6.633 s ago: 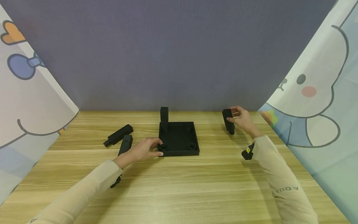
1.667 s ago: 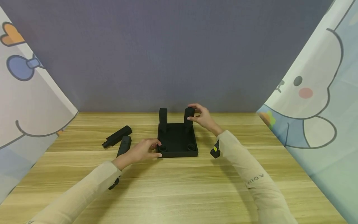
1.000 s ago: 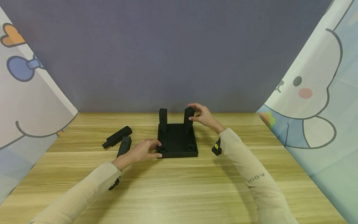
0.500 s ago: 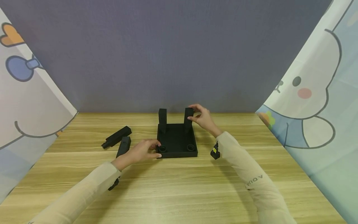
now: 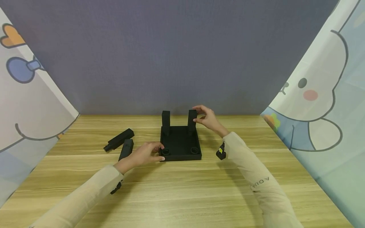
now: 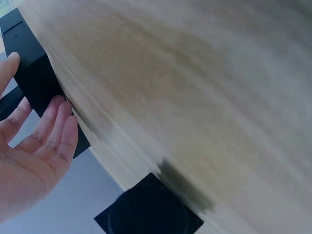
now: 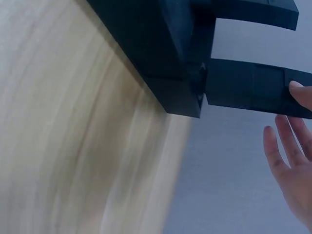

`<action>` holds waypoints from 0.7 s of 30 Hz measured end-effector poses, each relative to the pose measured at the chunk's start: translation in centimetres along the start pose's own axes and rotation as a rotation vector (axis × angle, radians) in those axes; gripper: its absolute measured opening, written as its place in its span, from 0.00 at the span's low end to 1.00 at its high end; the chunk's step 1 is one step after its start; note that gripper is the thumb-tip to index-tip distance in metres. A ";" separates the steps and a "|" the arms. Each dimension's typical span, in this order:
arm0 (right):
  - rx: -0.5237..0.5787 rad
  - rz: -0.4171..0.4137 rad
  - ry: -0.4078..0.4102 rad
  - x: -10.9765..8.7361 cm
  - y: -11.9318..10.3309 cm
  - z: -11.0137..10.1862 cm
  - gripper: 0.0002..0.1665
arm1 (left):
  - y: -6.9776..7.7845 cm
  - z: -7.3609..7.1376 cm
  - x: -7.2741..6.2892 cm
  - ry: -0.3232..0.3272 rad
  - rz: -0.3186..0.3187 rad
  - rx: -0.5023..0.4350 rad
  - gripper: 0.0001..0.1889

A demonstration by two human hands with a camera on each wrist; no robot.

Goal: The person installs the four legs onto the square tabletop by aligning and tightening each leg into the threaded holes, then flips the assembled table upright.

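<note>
The right hand [image 5: 209, 120] grasps with its fingers [image 7: 288, 141] an upright black rectangular post [image 5: 191, 122] at the far right of a shallow black square tray [image 5: 180, 141] on the pale wood-grain worktop [image 5: 182, 190], while the left hand [image 5: 144, 154] grips the tray's near left corner

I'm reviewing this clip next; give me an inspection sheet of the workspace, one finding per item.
Surface: wood-grain table.
Job's things: black tray; far-left post and far-right post upright at its far corners; outer loose post and inner loose post lying to its left.
Clutter: nothing seen.
Grips: left hand holds the tray's near-left corner; right hand pinches the far-right post near its top.
Cables: nothing seen.
Surroundings: grey backdrop, cartoon-printed side panels.
</note>
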State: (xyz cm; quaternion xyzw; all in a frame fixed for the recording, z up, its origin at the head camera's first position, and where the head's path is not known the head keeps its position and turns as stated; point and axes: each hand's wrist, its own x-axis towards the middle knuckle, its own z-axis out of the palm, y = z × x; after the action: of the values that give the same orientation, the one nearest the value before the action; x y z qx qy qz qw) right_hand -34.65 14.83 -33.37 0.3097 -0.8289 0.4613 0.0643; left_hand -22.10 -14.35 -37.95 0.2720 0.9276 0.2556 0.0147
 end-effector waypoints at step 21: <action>-0.023 0.029 0.088 -0.4 0.2 0.7 0.27 | 0.0 0.0 0.0 -0.008 -0.010 -0.009 0.21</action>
State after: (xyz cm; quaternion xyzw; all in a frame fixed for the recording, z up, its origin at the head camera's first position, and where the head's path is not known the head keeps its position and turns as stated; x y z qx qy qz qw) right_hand -34.34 14.58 -34.08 0.2761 -0.8349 0.4660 0.0974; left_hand -22.11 -14.31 -37.94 0.2684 0.9277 0.2587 0.0209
